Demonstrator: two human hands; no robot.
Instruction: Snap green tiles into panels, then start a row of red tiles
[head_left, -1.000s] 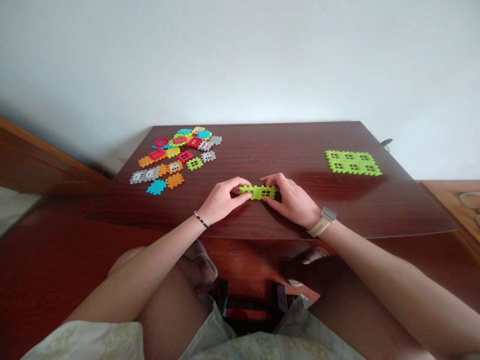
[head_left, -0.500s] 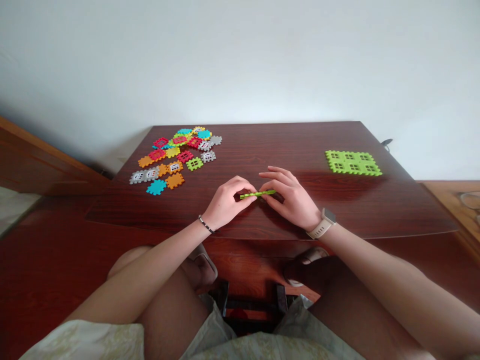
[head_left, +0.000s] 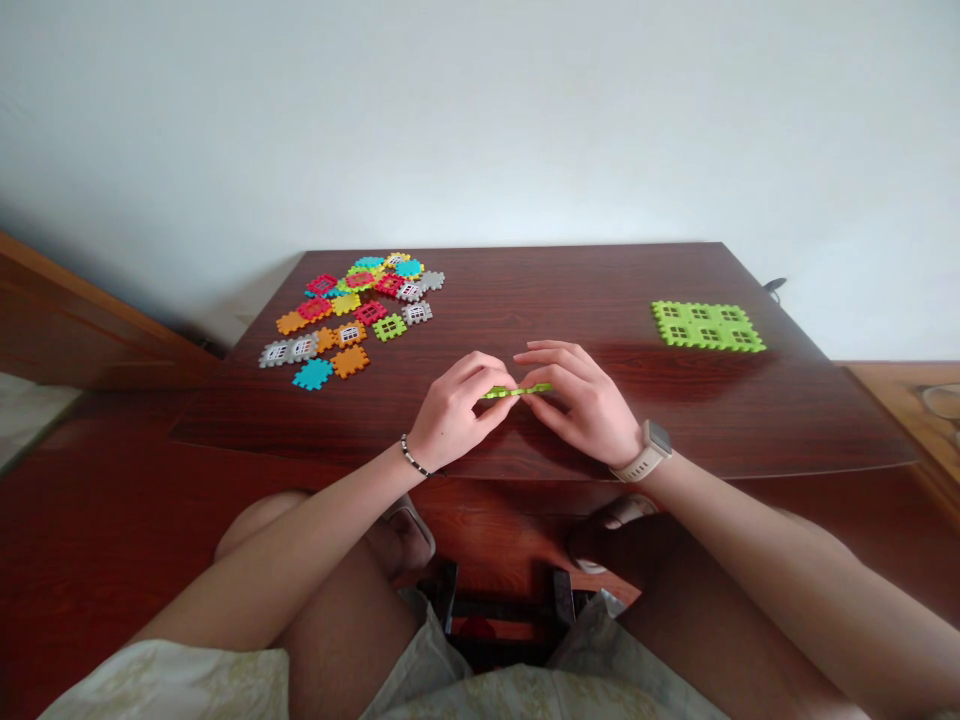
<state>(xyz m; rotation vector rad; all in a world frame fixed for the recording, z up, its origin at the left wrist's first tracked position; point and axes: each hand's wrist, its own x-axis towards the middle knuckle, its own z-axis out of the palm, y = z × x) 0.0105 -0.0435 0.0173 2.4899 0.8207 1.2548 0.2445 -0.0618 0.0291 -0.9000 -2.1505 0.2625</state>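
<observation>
Above the near middle of the table (head_left: 517,290), green interlocking tiles (head_left: 536,388) are held nearly edge-on to me. My left hand (head_left: 463,402) pinches their left part between thumb and fingers. The right part is pinched by my right hand (head_left: 576,398), whose outer fingers stretch away. My fingertips meet near the middle, hiding much of the green plastic, so I cannot tell whether it is one piece or two joined at the edges.
On the table's left lies a loose pile of notched tiles, among them a blue tile (head_left: 313,375), an orange tile (head_left: 350,361) and a green window tile (head_left: 389,327). A joined green panel with window openings (head_left: 706,327) lies at the right. A pale wall (head_left: 517,120) rises behind.
My fingertips have come closer together on the green tiles. The right hand has shifted slightly left, and its outer fingers have curled a little. The pile and the panel are unchanged.
</observation>
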